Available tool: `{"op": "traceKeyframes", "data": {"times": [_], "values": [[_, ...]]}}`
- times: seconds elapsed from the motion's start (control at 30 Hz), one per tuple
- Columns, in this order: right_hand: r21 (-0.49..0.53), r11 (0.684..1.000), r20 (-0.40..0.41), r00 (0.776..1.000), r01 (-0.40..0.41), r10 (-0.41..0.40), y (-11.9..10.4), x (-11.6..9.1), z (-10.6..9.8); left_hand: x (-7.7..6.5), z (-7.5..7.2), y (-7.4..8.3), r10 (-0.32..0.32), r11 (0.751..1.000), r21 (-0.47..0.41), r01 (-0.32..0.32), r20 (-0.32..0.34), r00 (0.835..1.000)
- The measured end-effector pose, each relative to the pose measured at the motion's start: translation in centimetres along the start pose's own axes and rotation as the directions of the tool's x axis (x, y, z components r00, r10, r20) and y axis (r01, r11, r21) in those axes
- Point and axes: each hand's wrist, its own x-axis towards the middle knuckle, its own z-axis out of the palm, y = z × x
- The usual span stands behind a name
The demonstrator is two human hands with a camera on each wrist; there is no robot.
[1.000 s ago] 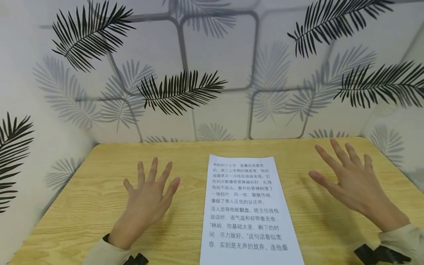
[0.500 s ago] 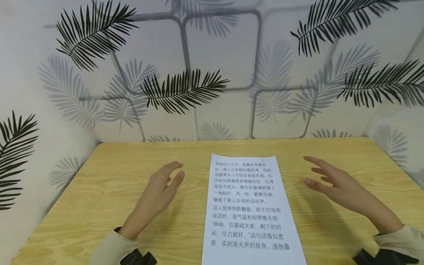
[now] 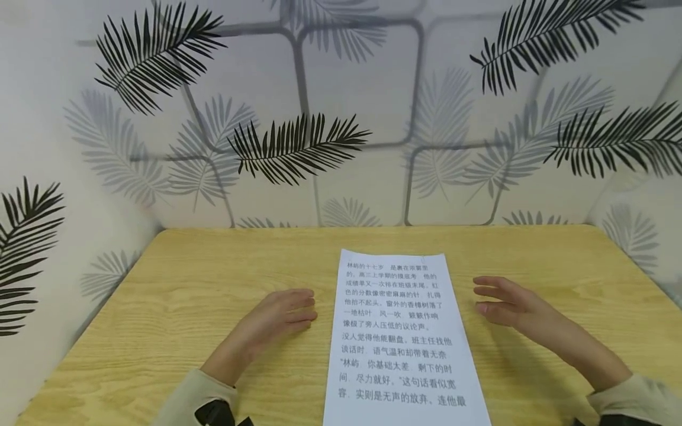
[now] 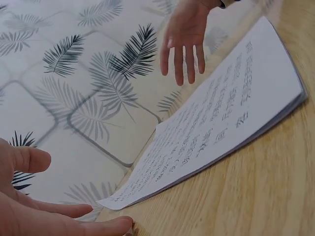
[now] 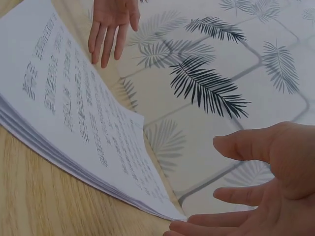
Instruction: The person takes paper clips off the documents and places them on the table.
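Observation:
A stack of printed paper sheets (image 3: 399,355) lies lengthwise on the wooden table, its front part cut off by the head view's lower edge. My left hand (image 3: 274,319) hovers to the left of the sheets, apart from them, with its fingers pointing inward. On the other side, my right hand (image 3: 514,305) is raised above the table, also apart from the paper. In the left wrist view, the right hand (image 4: 187,34) shows extended fingers and a visible palm. The right wrist view shows the left hand (image 5: 112,27) likewise. Neither hand holds anything.
Table wood (image 3: 240,254) surrounds the sheets. Behind it stands a wall (image 3: 362,177) patterned with dark and grey leaves. Black straps sit on both wrists, over light sleeves (image 3: 194,397).
Both hands were spread with their backs showing; they have turned so the palms face inward. The left has moved right toward the paper, the right leftward. The sheets remain in place.

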Motion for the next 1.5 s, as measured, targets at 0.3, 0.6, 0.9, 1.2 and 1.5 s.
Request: {"op": "traceKeyframes", "data": {"times": [0.3, 0.6, 0.9, 1.2, 1.5], "values": [[0.356, 0.934, 0.135, 0.99, -0.021, -0.029, 1.3, 0.4, 0.6, 0.4, -0.1, -0.5, -0.049, 0.959, -0.269, 0.09, 0.158, 0.986], [0.372, 0.922, 0.167, 0.985, -0.109, 0.049, 0.8, 1.1, 0.8, 0.7, -0.2, -0.6, -0.056, 0.921, -0.369, 0.126, 0.195, 0.979], [0.554, 0.815, 0.184, 0.98, -0.169, 0.078, 1.9, 1.7, 0.6, 0.8, -0.3, -0.7, -0.11, 0.914, -0.367, 0.175, 0.191, 0.975], [0.557, 0.812, 0.203, 0.976, -0.177, 0.073, 3.0, 2.1, 1.2, 1.0, 0.1, -1.5, -0.153, 0.943, -0.267, 0.198, 0.178, 0.972], [0.346, 0.928, 0.211, 0.975, -0.14, 0.068, 1.4, 2.2, 3.0, 1.1, 1.2, -2.6, 0.009, 1.0, 0.027, -0.012, 0.123, 0.992]]}}
